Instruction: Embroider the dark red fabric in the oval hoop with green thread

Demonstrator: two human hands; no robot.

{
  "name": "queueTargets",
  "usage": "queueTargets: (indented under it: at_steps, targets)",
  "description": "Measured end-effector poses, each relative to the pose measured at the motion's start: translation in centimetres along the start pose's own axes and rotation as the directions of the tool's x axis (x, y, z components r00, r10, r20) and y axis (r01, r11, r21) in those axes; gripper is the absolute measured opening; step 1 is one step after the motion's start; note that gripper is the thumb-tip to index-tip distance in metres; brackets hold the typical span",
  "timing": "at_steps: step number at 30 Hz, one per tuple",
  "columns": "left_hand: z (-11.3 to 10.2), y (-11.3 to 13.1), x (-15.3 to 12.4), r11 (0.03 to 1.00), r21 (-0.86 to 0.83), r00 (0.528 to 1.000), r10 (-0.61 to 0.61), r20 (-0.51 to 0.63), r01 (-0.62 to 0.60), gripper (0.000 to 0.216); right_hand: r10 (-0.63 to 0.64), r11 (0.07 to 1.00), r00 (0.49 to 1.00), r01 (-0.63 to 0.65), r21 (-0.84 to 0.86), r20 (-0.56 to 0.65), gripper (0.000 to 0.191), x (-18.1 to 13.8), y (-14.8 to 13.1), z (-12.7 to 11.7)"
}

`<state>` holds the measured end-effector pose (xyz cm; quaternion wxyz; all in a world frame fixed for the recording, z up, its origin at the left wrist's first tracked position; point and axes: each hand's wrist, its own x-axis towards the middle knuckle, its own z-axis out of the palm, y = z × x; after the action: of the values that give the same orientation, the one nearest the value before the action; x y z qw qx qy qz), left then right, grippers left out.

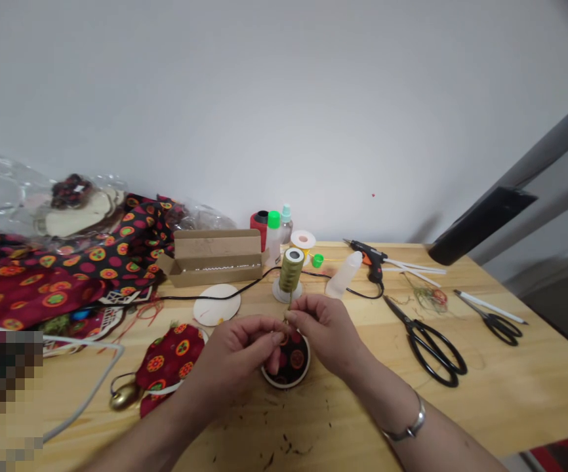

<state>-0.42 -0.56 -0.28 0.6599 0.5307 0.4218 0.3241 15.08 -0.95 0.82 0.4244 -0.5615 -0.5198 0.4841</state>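
My left hand and my right hand meet over a round, dark flowered fabric piece with a white rim, which lies on the table. Thumb and forefinger of each are pinched together on a thin olive thread. The thread runs down from the olive spool standing just behind my fingers. Its exact path between my fingertips is too small to follow. Left of my left hand lie a red flowered fabric piece and a brass bell.
An open cardboard box, a white disc and a green-capped bottle stand or lie behind. A black cable crosses the table to the glue gun. Black scissors and smaller scissors lie right.
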Motion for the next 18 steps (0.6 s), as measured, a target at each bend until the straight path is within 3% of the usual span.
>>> queueTargets:
  at_steps: [5, 10, 14, 18]
  targets:
    - [0.2, 0.1, -0.5, 0.919, 0.33, 0.974, 0.228, 0.006, -0.217, 0.02, -0.033, 0.999, 0.999, 0.032, -0.027, -0.026, 0.013, 0.1, 0.0, -0.1]
    - [0.0, -0.9, -0.7, 0.784, 0.535, 0.938, 0.344, 0.051, -0.317, 0.023, -0.07, 0.997, 0.996, 0.069, -0.017, -0.05, 0.013, 0.3, 0.0, -0.1]
    - [-0.1, -1.2, -0.6, 0.628, 0.671, 0.895, 0.428, 0.124, -0.394, 0.025, -0.058, 0.998, 0.996, 0.057, -0.02, -0.061, 0.013, 0.4, 0.1, -0.1]
    - [-0.1, -1.6, -0.6, 0.402, 0.807, 0.837, 0.511, 0.195, -0.433, 0.025, -0.046, 0.998, 0.996, 0.043, -0.034, -0.076, 0.014, 0.4, 0.1, -0.1]
